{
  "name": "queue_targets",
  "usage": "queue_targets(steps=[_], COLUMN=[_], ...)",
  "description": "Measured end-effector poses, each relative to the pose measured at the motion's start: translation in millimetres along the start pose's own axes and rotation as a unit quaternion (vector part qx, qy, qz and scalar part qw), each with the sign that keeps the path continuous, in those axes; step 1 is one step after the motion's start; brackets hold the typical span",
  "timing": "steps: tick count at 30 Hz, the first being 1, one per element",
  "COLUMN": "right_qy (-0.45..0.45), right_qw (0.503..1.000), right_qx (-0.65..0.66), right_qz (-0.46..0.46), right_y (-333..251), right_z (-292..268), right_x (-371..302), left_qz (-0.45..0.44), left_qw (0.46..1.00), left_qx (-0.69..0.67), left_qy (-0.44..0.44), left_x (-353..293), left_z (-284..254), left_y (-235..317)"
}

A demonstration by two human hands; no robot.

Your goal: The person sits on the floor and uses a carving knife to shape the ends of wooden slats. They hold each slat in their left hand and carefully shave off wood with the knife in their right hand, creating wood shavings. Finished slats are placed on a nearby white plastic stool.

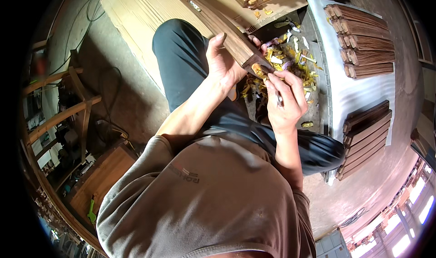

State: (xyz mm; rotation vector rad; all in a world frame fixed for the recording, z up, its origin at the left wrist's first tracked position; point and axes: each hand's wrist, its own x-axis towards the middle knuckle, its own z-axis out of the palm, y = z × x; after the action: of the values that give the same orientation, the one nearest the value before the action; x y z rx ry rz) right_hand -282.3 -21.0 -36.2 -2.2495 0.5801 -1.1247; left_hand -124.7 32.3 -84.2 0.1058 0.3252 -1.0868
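Note:
A long dark-brown wooden beam slants down from the top of the view toward my lap. My left hand is closed around it near its close end, thumb along one side and fingertips showing past the other. From that end juts a short tenon with yellowish wrapping on it. My right hand is at the tenon, thumb and fingers pinched together. A small slim tool with a shiny metal part shows between its fingers; its exact kind is too small to tell.
Yellow, white and purple peeled scraps lie beyond my right hand. On a white sheet at the right are bundled wooden pieces and dark slats. Cardboard covers the floor ahead. A wooden frame stands at left.

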Motion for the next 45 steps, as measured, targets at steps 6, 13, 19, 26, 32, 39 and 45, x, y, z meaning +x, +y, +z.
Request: queue_targets(steps=[6, 13, 19, 26, 32, 39, 45], right_qy=[-0.021, -0.001, -0.024, -0.035, -0.079, -0.032, 0.103], right_qw=[0.998, 0.995, 0.994, 0.992, 0.994, 0.973, 0.797], right_qx=[-0.058, -0.103, -0.106, -0.117, -0.081, 0.013, 0.406], right_qz=[-0.019, 0.01, -0.013, -0.005, 0.007, 0.228, 0.436], right_y=[3, 8, 18, 18, 22, 18, 43], right_z=[0, -3, -9, -8, -14, -27, -63], right_x=[1, -7, 3, 6, 6, 3, 2], left_qz=[0.007, 0.002, -0.014, 0.006, -0.013, -0.001, -0.018], left_qw=[1.0, 0.996, 0.995, 0.987, 0.98, 0.998, 0.998], left_qx=[0.028, 0.039, 0.044, 0.096, 0.15, 0.004, -0.041], left_qy=[0.002, 0.083, 0.089, 0.13, 0.131, 0.07, 0.039], left_x=[3, 12, 15, 20, 17, 23, 10], left_z=[-1, 0, 7, 3, 4, 1, -8], left_y=[-3, -7, -10, -12, -10, -11, -2])
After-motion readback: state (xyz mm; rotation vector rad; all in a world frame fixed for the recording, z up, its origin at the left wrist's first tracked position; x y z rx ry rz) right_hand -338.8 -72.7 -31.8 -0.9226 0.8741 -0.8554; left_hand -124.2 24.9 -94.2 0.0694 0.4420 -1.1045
